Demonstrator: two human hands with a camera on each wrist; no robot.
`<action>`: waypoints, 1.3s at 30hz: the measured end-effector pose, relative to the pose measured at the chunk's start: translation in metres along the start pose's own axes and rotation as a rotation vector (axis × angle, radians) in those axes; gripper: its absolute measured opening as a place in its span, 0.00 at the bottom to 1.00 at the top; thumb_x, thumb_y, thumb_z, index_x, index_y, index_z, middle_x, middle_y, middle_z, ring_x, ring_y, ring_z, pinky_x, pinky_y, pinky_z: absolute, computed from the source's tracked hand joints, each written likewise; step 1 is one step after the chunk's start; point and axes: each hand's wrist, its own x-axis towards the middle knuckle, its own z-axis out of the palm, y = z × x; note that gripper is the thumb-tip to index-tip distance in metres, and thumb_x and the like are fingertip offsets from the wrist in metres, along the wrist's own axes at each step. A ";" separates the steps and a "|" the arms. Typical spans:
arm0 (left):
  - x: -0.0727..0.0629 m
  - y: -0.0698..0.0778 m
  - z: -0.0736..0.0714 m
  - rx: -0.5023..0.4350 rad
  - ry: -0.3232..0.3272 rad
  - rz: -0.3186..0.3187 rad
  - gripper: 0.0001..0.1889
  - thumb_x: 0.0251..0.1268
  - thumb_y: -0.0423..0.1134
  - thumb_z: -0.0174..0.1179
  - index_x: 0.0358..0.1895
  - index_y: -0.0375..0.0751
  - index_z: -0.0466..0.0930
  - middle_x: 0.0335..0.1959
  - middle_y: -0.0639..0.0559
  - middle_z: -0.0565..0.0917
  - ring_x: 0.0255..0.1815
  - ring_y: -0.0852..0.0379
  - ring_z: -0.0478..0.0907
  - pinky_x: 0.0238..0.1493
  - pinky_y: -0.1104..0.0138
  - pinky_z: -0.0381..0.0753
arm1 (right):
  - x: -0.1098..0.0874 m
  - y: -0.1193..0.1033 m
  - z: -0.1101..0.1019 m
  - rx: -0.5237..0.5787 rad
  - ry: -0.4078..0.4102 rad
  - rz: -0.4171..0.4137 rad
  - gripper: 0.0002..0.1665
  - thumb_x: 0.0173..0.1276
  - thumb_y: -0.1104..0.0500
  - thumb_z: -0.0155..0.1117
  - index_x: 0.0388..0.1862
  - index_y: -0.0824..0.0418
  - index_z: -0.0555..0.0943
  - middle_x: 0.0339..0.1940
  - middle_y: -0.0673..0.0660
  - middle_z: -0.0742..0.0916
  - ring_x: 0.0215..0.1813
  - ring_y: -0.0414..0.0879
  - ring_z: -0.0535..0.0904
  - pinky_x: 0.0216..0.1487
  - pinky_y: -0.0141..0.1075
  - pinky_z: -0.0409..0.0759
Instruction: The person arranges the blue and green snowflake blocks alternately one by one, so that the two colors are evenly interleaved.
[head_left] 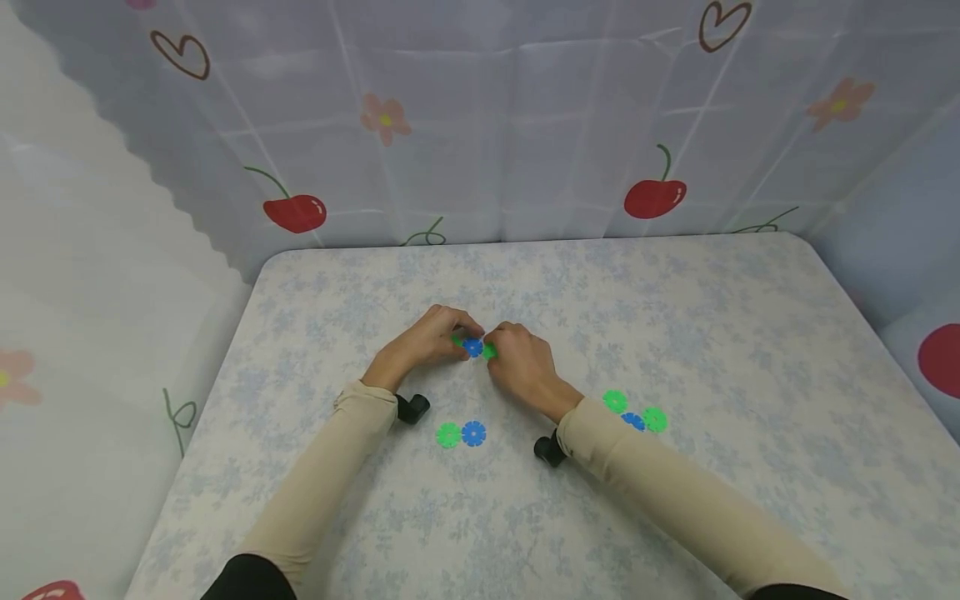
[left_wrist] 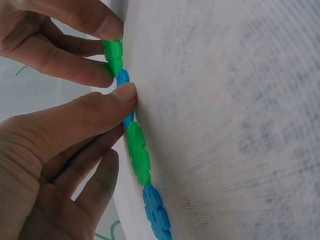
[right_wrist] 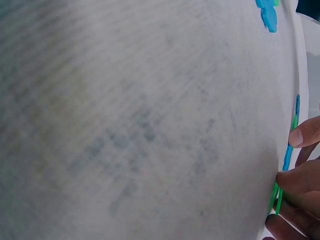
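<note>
Disc row point(head_left: 473, 347); long axis left-right

Left sleeve point(head_left: 322, 475): long, beige, plain cloth; soft creases along the forearm. Left cuff point(head_left: 367, 397): same beige, gathered in small folds at the wrist. Left wrist unit point(head_left: 413, 409): black, compact, stubby and rounded, projecting from the inner side of the wrist. Left dark covering point(head_left: 251, 578): black, curved edge, over the beige cloth at the frame's bottom.

Right sleeve point(head_left: 690, 492): matching beige, long, lightly creased. Right cuff point(head_left: 579, 425): beige, ending at the wrist. Right wrist unit point(head_left: 550, 450): black, rounded. Right dark covering point(head_left: 795, 592): black, partly cropped.

Left hand point(head_left: 429, 340), right hand point(head_left: 522, 360): bare; fingernails short.
</note>
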 end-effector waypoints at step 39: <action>-0.003 -0.001 0.001 -0.028 0.003 -0.013 0.21 0.52 0.24 0.72 0.53 0.33 0.84 0.51 0.44 0.85 0.56 0.48 0.80 0.59 0.61 0.78 | -0.032 -0.001 0.004 0.092 0.082 -0.156 0.18 0.63 0.68 0.65 0.53 0.67 0.83 0.54 0.60 0.84 0.57 0.54 0.79 0.59 0.48 0.76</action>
